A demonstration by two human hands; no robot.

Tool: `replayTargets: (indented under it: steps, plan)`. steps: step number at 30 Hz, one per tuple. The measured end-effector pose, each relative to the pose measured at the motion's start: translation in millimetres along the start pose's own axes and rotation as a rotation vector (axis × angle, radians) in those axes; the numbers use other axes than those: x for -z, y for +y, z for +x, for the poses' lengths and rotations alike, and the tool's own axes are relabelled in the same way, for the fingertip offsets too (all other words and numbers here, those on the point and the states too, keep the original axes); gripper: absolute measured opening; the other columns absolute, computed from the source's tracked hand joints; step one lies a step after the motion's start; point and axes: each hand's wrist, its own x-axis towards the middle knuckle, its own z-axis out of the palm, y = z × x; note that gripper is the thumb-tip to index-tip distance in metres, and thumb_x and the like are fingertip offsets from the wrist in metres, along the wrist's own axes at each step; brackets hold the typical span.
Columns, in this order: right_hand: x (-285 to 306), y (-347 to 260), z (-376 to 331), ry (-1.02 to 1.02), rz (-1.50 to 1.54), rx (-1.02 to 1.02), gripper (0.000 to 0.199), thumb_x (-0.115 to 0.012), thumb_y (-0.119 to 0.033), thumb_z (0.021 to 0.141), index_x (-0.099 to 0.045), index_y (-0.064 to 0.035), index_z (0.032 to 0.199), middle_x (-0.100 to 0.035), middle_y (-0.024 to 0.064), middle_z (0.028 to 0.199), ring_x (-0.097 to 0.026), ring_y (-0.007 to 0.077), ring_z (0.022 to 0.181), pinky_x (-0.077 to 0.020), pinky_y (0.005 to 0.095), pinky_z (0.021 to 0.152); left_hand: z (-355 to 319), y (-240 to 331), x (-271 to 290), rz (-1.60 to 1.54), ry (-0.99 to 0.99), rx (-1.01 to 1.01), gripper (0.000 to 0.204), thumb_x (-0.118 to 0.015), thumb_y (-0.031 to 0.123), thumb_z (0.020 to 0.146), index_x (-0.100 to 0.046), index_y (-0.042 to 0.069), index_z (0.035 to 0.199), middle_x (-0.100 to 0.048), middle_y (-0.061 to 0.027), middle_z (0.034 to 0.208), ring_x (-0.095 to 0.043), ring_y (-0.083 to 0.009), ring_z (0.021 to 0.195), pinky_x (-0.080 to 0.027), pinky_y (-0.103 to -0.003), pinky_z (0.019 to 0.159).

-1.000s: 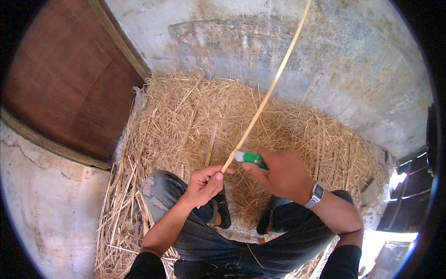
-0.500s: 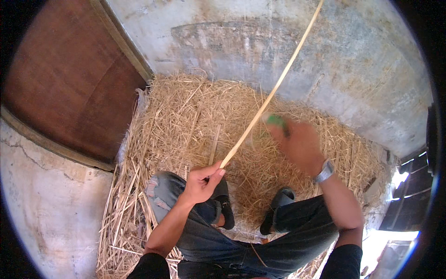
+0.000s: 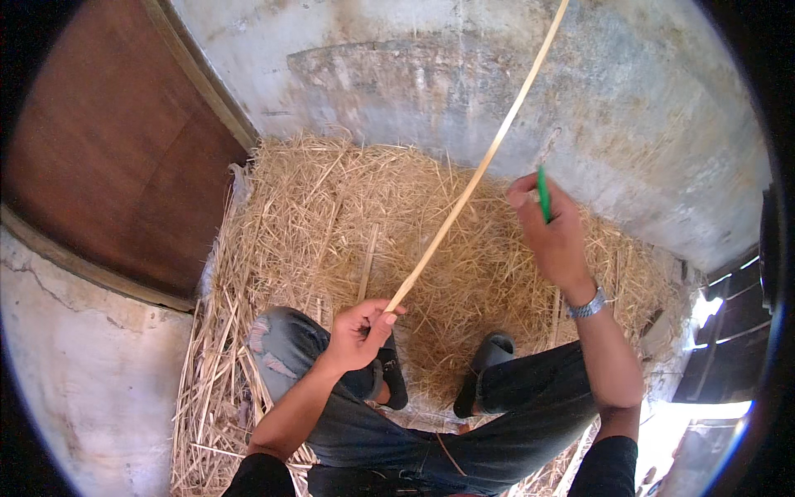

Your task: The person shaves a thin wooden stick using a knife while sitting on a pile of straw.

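My left hand [image 3: 362, 331] is closed on the lower end of a long, thin, pale stick [image 3: 464, 195], pinched between thumb and fingers. The stick slants up and to the right, past the top of the view. To its right my right hand [image 3: 556, 236], with a silver watch [image 3: 588, 303] on the wrist, is raised apart from it. Its fingers are closed round a slim green tool [image 3: 543, 195]. Part of that tool shows above the fist; the fingers hide the rest, so its exact kind cannot be made out.
Dry straw and shavings [image 3: 315, 215] cover the ground round my feet. A stained grey wall [image 3: 397, 83] rises ahead; at the left stands a brown door panel [image 3: 124, 157] in a wooden frame. Dark slats [image 3: 729, 331] with bright gaps are at the right.
My right hand has moved up and slightly right with the green tool, farther from the stick, and is less blurred. My left hand keeps its hold on the stick's lower end.
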Motion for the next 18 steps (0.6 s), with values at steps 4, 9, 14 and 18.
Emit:
replayTargets:
  steps: [4,9,14,18]
  plan:
    - [-31,-22,-18,-0.195,0.034,-0.021,0.035,-0.065,-0.039,0.098,-0.064,-0.004,0.104,-0.053,0.0062,0.07,-0.05,0.0185,0.062,-0.0439,0.0359,0.06,-3,-12,1,0.117,-0.038,-0.007,0.016,-0.058,0.01,0.103,-0.064,-0.001,0.114,-0.052,0.0043,0.065,-0.043,-0.002,0.056,-0.034,-0.021,0.051]
    - [-54,-15,-26,-0.3,-0.088,0.032,0.039,-0.063,-0.042,0.098,-0.064,-0.0041,0.104,-0.061,0.0167,0.074,-0.06,0.0306,0.065,-0.0477,0.0415,0.062,3,3,-10,-0.054,-0.101,0.068,0.027,-0.051,0.017,0.107,-0.058,0.0,0.127,-0.047,0.0039,0.066,-0.041,-0.0033,0.054,-0.034,-0.021,0.05]
    - [-64,-21,-48,-0.426,-0.319,0.202,0.045,-0.065,-0.046,0.095,-0.066,-0.0024,0.104,-0.062,0.0191,0.065,-0.063,0.0389,0.058,-0.0475,0.0453,0.054,9,14,-4,-0.092,-0.133,0.092,0.035,-0.045,0.023,0.11,-0.054,0.0,0.135,-0.043,0.0044,0.065,-0.04,-0.0033,0.053,-0.032,-0.021,0.049]
    - [-72,-33,-57,-0.576,-0.522,0.181,0.047,-0.064,-0.048,0.095,-0.064,-0.0016,0.094,-0.061,0.0192,0.06,-0.063,0.0407,0.055,-0.0475,0.0498,0.051,1,3,3,-0.146,-0.126,0.102,0.036,-0.044,0.023,0.11,-0.054,-0.001,0.135,-0.041,0.0049,0.063,-0.038,-0.0034,0.051,-0.031,-0.022,0.048]
